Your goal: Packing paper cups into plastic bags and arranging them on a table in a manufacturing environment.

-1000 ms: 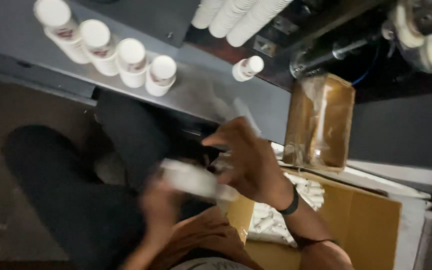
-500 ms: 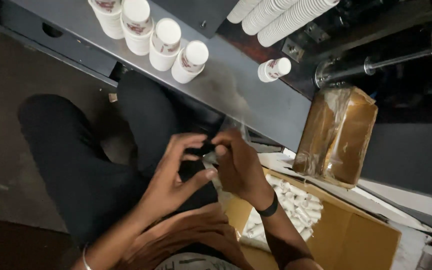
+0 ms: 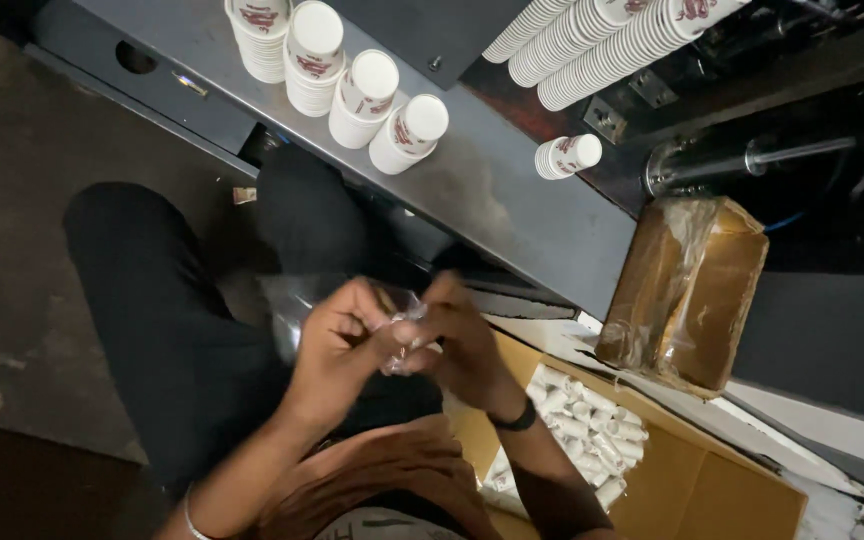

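Seated at the grey counter [image 3: 512, 215]. Left hand [image 3: 337, 345] and right hand [image 3: 467, 340] meet over the lap, fingers of both pinched on a crumpled clear plastic bag [image 3: 402, 335]. Best to grip opposite edges firmly and pull apart evenly. Paper cup stacks [image 3: 367, 90] stand above.

We see a small crumpled piece of clear plastic film [image 3: 404, 335], glossy and wrinkled, pinched between the fingertips of both hands; its bunched top sits between the thumbs and a loose end hangs just below the fingers.
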